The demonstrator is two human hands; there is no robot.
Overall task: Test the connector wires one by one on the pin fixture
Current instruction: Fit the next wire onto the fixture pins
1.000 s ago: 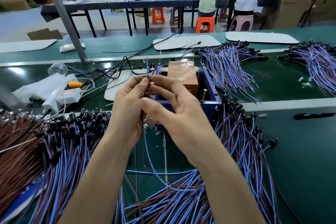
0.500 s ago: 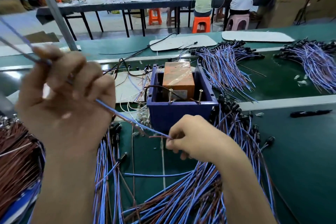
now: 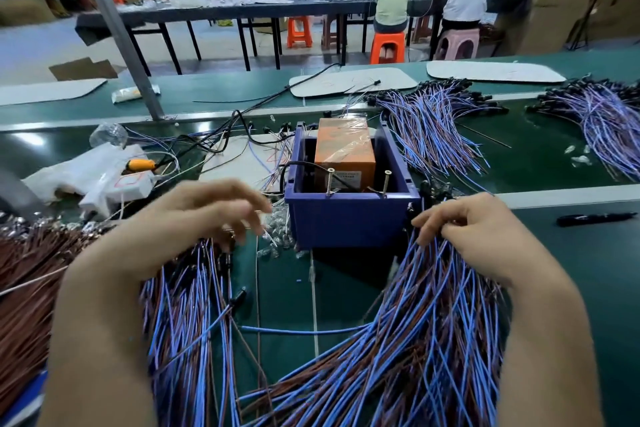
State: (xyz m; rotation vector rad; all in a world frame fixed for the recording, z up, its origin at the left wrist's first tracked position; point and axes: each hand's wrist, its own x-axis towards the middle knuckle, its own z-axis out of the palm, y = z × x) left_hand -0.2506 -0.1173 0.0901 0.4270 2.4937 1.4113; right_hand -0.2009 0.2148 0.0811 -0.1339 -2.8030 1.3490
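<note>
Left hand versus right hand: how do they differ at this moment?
The left hand has loosely spread fingers and holds nothing; the right hand has curled fingers pinching wires in the right bundle. The left hand hovers over the left bundle, left of the blue fixture box; the right hand sits at the box's right front corner. Both are palm down, level with the box's front.

left hand (image 3: 180, 218) loose above left wires (image 3: 180, 308) | right hand (image 3: 485, 232) pinching right wires (image 3: 415, 322)
</note>
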